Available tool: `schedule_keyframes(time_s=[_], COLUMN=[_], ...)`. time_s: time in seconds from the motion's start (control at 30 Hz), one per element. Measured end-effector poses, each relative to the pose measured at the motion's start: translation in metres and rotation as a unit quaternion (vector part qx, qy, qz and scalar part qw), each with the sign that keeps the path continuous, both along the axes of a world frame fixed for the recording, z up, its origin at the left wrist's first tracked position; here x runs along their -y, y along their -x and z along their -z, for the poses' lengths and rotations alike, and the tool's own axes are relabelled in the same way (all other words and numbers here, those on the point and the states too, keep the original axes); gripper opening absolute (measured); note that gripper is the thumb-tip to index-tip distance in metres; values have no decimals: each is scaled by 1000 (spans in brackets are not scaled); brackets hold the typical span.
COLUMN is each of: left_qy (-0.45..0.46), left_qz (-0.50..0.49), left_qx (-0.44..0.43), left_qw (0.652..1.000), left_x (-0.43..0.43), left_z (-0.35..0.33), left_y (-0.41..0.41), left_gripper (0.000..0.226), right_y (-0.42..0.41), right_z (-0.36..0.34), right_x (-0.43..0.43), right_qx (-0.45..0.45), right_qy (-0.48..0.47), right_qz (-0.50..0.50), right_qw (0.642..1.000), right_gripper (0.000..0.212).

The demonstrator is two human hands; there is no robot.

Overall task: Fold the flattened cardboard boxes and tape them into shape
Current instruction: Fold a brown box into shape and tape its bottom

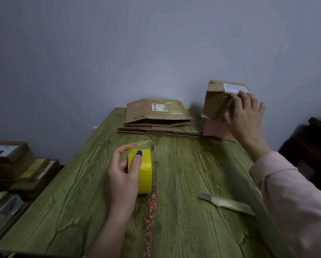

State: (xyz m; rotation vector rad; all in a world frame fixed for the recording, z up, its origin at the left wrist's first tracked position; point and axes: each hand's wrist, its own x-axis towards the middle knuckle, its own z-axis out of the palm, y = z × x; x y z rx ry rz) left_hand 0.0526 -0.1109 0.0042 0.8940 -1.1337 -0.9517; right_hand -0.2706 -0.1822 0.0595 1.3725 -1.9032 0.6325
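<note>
My left hand [123, 170] grips a yellow roll of tape [144, 172] standing on the green wooden table [81, 202], thumb on its top, with a loose clear end sticking up behind it. My right hand [243, 113] holds a folded cardboard box [216, 100] with a white label, lifted above a pink box [217, 130] at the table's far right. A stack of flattened cardboard boxes [158, 118] lies at the far edge against the wall.
A utility knife [225, 203] lies on the table at the right, blade pointing left. Piles of boxes and parcels [12, 170] sit low to the left of the table. Dark furniture [312, 138] stands at the right.
</note>
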Motion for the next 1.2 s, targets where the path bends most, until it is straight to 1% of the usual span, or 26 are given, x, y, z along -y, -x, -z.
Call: schedule_keyframes(time_s=[0.07, 0.1, 0.17, 0.23, 0.27, 0.3, 0.33, 0.37, 0.4, 0.43, 0.47, 0.5, 0.53, 0.57, 0.7, 0.8, 0.87, 0.93, 1.0, 1.07, 1.13, 1.2], left_qy=[0, -2, 0, 7, 9, 11, 12, 11, 9, 6, 2, 0, -3, -4, -3, 12, 21, 25, 39, 50, 44, 21], left_qz=[-3, -2, 2, 7, 11, 14, 17, 21, 23, 24, 24, 25, 26, 23, 14, 19, 20, 18, 5, -17, -45, -75], left_qx=[8, 6, 9, 12, 10, 9, 7, 4, 4, 4, 6, 7, 9, 10, 8, 37, 59, 77, 111, 175, 259, 315], left_qw=[1000, 1000, 1000, 1000, 1000, 1000, 1000, 1000, 1000, 1000, 1000, 1000, 1000, 1000, 1000, 999, 998, 997, 993, 983, 964, 946], left_x=[0, 1, 0, -3, -4, -4, -5, -6, -7, -7, -8, -8, -8, -7, -7, -11, -15, -16, -16, -15, -16, -19], left_z=[1, 1, 0, -2, -3, -4, -4, -4, -4, -5, -5, -6, -5, -4, -1, 0, 0, 0, 3, 5, 1, -8], left_y=[-1, -1, -1, 0, 0, 0, -1, -1, -2, -2, -2, -3, -3, -4, -7, -9, -9, -11, -15, -20, -27, -33], left_gripper=[21, 22, 20, 18, 18, 18, 19, 19, 20, 20, 20, 20, 20, 20, 20, 19, 19, 18, 19, 19, 28, 50], right_y=[-1, -2, -4, -12, -21, -31, -46, -63, -84, -106, -128, -148, -164, -176, -195, -199, -206, -209, -210, -211, -213, -214], right_z=[-3, -6, -11, -15, -16, -16, -17, -19, -20, -20, -18, -14, -8, -2, 2, -2, -2, -3, -6, -9, -11, -14], right_x=[5, 7, 11, 11, 9, 6, 1, -7, -18, -29, -40, -49, -54, -57, -62, -65, -67, -68, -70, -72, -75, -77], right_qx=[36, 53, 77, 109, 115, 111, 108, 130, 176, 222, 254, 270, 278, 293, 412, 434, 437, 458, 483, 491, 484, 476], right_qy=[-88, -116, -138, -121, -87, -47, -12, -1, -29, -87, -161, -224, -266, -281, -221, -183, -162, -145, -145, -158, -175, -187], right_qz=[11, 12, 14, 4, -17, -57, -121, -200, -283, -357, -407, -433, -450, -462, -490, -500, -503, -495, -494, -492, -496, -497], right_qw=[995, 992, 987, 987, 989, 991, 987, 971, 942, 903, 863, 830, 806, 789, 736, 726, 728, 724, 709, 702, 699, 701], right_gripper=[57, 61, 64, 63, 63, 61, 58, 53, 49, 49, 51, 54, 56, 56, 38, 28, 16, 6, 3, 7, 6, 3])
